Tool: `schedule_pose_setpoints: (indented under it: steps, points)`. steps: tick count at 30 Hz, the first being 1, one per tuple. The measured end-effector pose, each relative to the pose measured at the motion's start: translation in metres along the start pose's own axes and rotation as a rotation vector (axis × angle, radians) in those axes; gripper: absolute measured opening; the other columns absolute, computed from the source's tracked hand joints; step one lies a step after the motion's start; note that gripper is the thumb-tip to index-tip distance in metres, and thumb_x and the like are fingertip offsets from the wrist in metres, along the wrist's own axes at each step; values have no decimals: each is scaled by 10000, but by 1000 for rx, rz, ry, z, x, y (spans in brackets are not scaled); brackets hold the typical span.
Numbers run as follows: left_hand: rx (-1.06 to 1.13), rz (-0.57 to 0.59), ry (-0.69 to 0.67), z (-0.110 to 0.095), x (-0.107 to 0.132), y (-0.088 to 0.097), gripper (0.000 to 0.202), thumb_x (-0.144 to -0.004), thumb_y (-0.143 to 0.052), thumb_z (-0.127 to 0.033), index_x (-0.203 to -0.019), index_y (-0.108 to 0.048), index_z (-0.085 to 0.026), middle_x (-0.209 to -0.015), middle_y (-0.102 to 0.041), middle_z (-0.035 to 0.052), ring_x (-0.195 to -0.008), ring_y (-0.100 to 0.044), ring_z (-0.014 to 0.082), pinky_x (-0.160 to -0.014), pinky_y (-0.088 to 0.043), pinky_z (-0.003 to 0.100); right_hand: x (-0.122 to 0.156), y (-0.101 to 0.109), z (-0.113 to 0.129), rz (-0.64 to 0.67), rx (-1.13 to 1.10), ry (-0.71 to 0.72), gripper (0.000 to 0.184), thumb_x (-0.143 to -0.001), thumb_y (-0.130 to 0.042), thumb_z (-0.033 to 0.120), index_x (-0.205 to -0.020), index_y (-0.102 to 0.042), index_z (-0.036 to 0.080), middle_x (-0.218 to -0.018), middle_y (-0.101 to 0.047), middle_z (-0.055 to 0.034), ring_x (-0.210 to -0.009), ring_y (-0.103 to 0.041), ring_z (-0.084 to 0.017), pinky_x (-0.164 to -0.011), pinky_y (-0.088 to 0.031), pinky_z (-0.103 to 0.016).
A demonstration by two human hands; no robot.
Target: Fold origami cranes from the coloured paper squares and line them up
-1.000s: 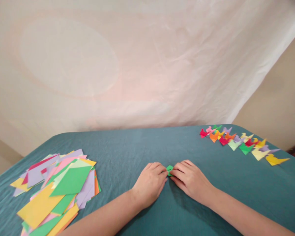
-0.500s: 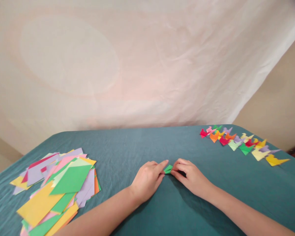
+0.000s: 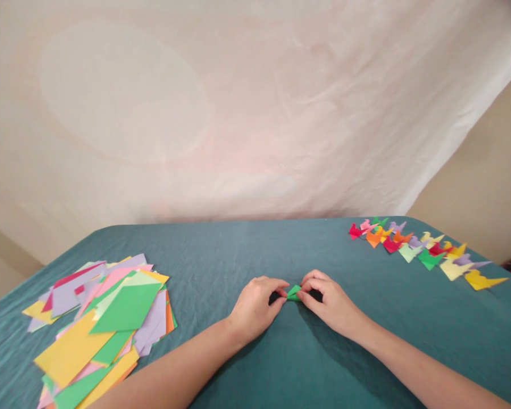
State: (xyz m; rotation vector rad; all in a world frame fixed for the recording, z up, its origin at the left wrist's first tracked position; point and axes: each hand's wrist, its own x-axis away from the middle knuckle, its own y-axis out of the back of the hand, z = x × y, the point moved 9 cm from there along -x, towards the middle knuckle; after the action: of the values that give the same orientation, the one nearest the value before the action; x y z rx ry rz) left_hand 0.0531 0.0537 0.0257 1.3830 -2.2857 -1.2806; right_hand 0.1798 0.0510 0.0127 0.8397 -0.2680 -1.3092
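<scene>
A small folded green paper piece [image 3: 293,292] lies on the teal tablecloth [image 3: 221,255] between my two hands. My left hand [image 3: 255,307] pinches its left end with curled fingers. My right hand [image 3: 329,301] pinches its right end, fingers bent over it. Most of the paper is hidden by my fingertips.
A loose pile of flat coloured paper sheets [image 3: 102,324] lies at the left, green and yellow on top. A row of several small folded paper figures [image 3: 426,253] runs along the table's far right. A cream cloth [image 3: 238,113] hangs behind the table.
Both hands have drawn slightly apart and closed into pinches on the ends of the green paper, which shows a little more between them. The view has shifted slightly.
</scene>
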Motion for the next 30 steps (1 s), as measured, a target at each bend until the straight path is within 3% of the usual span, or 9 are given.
schedule_pose_setpoints:
  steps: [10, 16, 30]
  points:
    - [-401, 160, -238, -34, 9, -14, 263, -908, -379, -169, -1100, -555, -203, -959, -597, 52, -890, -547, 179, -803, -414, 323, -2, -2, 0, 7, 35, -14, 137, -806, -528, 187, -672, -548, 175, -773, -540, -23, -769, -527, -158, -715, -414, -290]
    - [-589, 203, -222, -43, 13, -18, 254, -885, -449, -209, -1123, -525, -165, -964, -560, 68, -936, -511, 214, -809, -427, 351, -2, -2, 1, -1, 56, -17, 133, -805, -525, 180, -672, -533, 177, -765, -543, -24, -753, -526, -160, -705, -413, -289]
    - [-662, 218, -248, -45, 14, -23, 252, -881, -465, -240, -1113, -508, -151, -969, -540, 67, -954, -489, 222, -815, -421, 355, -3, -1, 0, -17, 105, -20, 102, -797, -521, 165, -696, -522, 180, -763, -545, -28, -741, -524, -165, -688, -424, -295]
